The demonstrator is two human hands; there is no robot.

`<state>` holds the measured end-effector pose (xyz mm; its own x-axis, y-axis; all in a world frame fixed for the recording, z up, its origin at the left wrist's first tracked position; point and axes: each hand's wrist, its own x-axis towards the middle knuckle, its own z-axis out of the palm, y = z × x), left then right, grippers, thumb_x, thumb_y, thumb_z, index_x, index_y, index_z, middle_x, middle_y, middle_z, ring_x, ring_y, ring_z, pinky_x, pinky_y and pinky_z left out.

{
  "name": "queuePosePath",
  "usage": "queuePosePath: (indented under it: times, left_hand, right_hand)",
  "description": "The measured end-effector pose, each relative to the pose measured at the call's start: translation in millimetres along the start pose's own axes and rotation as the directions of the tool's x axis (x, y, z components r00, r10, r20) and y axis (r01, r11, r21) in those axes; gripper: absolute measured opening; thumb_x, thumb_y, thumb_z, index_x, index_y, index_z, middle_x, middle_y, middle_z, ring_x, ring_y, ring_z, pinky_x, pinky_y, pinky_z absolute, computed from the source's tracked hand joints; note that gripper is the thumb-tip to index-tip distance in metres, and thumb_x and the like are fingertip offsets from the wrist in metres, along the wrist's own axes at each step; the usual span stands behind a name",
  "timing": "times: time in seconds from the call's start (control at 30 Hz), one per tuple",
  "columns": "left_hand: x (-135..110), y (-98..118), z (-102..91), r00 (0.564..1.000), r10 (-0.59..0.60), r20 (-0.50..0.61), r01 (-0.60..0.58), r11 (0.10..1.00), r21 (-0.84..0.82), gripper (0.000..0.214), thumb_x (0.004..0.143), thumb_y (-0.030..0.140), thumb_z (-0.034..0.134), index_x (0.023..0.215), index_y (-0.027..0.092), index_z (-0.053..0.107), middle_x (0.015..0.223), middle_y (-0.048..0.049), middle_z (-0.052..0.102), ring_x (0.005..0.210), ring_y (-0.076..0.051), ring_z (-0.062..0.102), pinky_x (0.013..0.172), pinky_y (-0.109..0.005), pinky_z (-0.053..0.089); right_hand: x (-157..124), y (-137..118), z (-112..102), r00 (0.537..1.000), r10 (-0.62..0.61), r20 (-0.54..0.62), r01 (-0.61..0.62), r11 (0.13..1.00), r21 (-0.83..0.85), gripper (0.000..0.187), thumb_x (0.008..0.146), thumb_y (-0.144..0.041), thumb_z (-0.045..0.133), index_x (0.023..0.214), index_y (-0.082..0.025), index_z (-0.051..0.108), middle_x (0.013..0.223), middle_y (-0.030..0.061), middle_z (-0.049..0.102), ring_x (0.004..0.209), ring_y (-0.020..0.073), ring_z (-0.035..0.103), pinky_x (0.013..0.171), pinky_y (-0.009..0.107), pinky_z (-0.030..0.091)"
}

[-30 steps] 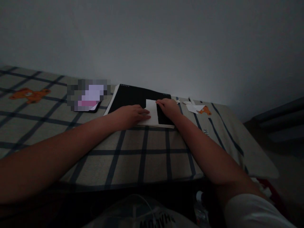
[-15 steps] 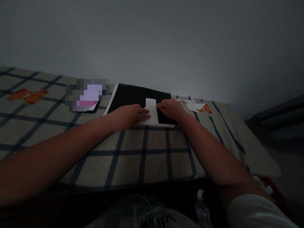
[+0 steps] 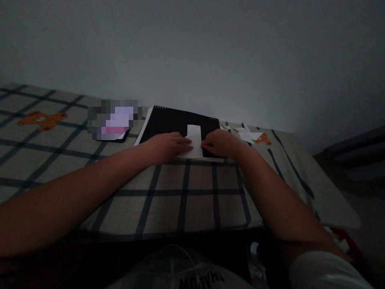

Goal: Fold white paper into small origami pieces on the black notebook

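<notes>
A narrow folded strip of white paper (image 3: 194, 141) lies on a black pad (image 3: 171, 122) at the far side of the checked bedcover. My left hand (image 3: 167, 146) lies flat on the left part of the strip, fingers stretched out and pressing it down. My right hand (image 3: 221, 143) rests on the strip's right edge with its fingers curled and pressed against the paper. The near part of the strip is hidden between the two hands.
The checked cover (image 3: 180, 192) carries orange bear prints (image 3: 42, 119). A dark flat object with a blurred-out face (image 3: 114, 120) lies left of the pad. White paper scraps (image 3: 248, 135) lie to the right, near the wall. The cover's right edge (image 3: 331, 200) drops to the floor.
My right hand has slid down the strip's right edge toward me, from the top corner to its lower part. The left hand has stayed flat on the paper.
</notes>
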<state>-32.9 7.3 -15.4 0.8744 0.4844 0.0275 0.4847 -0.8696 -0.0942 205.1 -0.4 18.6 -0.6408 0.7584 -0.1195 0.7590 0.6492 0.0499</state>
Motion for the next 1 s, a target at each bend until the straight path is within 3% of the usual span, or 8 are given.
queuePosePath:
  times: [0.23, 0.53, 0.67, 0.9, 1.0]
  left_hand:
    - [-1.4, 0.7, -2.1, 1.0, 0.005, 0.014, -0.004, 1.0, -0.006, 0.047, 0.095, 0.016, 0.044, 0.14, 0.024, 0.053, 0.147, -0.0041, 0.05, 0.119, -0.024, 0.053, 0.089, -0.032, 0.044]
    - [-1.9, -0.3, -0.4, 1.0, -0.002, -0.004, 0.002, 0.999, -0.032, 0.045, 0.096, 0.017, 0.044, 0.14, 0.024, 0.053, 0.147, -0.0047, 0.051, 0.12, -0.023, 0.052, 0.09, -0.032, 0.044]
    - [-2.4, -0.9, 0.4, 1.0, 0.007, -0.013, -0.008, 0.999, -0.042, 0.044, 0.096, 0.018, 0.044, 0.139, 0.024, 0.054, 0.146, -0.0053, 0.051, 0.119, -0.023, 0.053, 0.09, -0.032, 0.045]
    - [-2.3, -2.7, 2.2, 0.999, 0.012, -0.03, -0.014, 0.998, -0.06, 0.044, 0.096, 0.019, 0.044, 0.139, 0.025, 0.054, 0.145, -0.0053, 0.052, 0.118, -0.023, 0.053, 0.09, -0.033, 0.045]
    - [-2.4, -2.5, 1.5, 1.0, 0.011, -0.022, -0.012, 0.998, -0.062, 0.044, 0.096, 0.018, 0.045, 0.138, 0.026, 0.054, 0.146, -0.0052, 0.052, 0.119, -0.023, 0.053, 0.091, -0.034, 0.045]
  right_hand:
    - [-6.9, -10.0, -9.7, 0.996, -0.012, 0.09, 0.006, 0.998, 0.067, 0.032, 0.091, -0.024, 0.048, 0.081, -0.015, 0.077, 0.075, 0.0075, 0.072, 0.059, 0.0122, 0.054, 0.062, 0.027, 0.033]
    - [-13.8, -20.5, -21.1, 0.987, -0.021, 0.161, -0.012, 0.979, 0.203, 0.027, 0.087, -0.018, 0.052, 0.086, -0.014, 0.078, 0.082, 0.0087, 0.075, 0.062, 0.0121, 0.059, 0.062, 0.026, 0.036]
    - [-16.8, -23.1, -20.7, 0.986, -0.028, 0.164, -0.011, 0.974, 0.228, 0.025, 0.084, -0.019, 0.054, 0.081, -0.014, 0.078, 0.075, 0.0078, 0.074, 0.056, 0.0111, 0.056, 0.058, 0.026, 0.035]
    - [-20.5, -20.0, -20.0, 0.965, 0.04, 0.26, -0.133, 0.928, 0.348, 0.022, 0.083, -0.022, 0.056, 0.079, -0.016, 0.077, 0.062, 0.0036, 0.069, 0.05, 0.0098, 0.051, 0.056, 0.025, 0.036]
    - [-19.6, -17.3, -19.1, 0.971, 0.015, 0.237, -0.099, 0.933, 0.347, 0.024, 0.084, -0.022, 0.055, 0.082, -0.016, 0.078, 0.063, 0.0033, 0.069, 0.05, 0.0098, 0.051, 0.057, 0.025, 0.035]
